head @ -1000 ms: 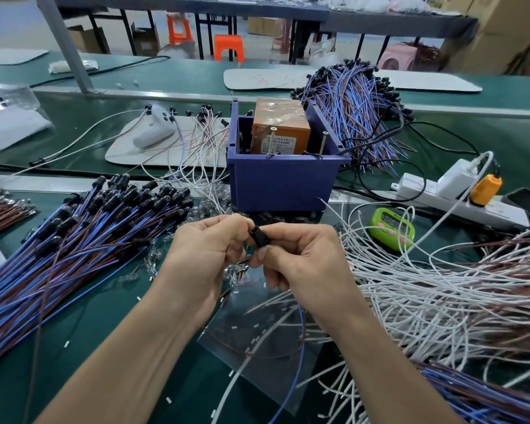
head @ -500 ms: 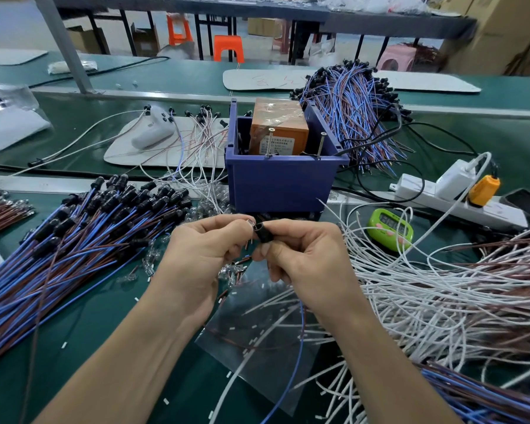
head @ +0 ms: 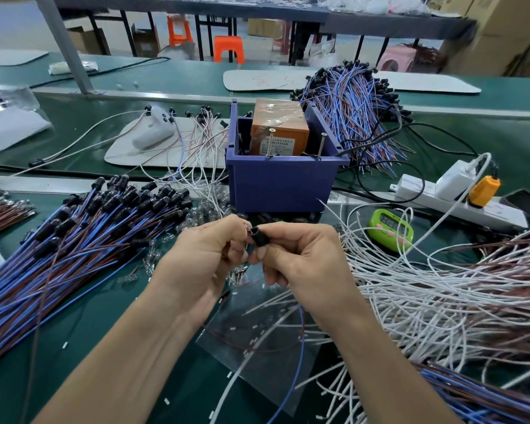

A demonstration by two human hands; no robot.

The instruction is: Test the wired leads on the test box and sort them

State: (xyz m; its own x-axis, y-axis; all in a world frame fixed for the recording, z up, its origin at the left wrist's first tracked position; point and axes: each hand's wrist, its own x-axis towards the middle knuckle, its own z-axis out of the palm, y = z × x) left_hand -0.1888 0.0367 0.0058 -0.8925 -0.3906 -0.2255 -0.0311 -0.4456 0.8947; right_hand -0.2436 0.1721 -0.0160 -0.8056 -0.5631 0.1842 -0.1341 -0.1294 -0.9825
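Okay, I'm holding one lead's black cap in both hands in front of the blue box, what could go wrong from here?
One: the lead, pinched by your left hand and right hand, trails down across the edge of the white wire tangle and may snag when you lift it. Two: loose glass bulbs lie between your hands and the test box; reaching for its screws could scatter them.

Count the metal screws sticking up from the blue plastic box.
2. One metal screw stands on the front rim of the blue plastic box, left of centre; the other near its right corner.
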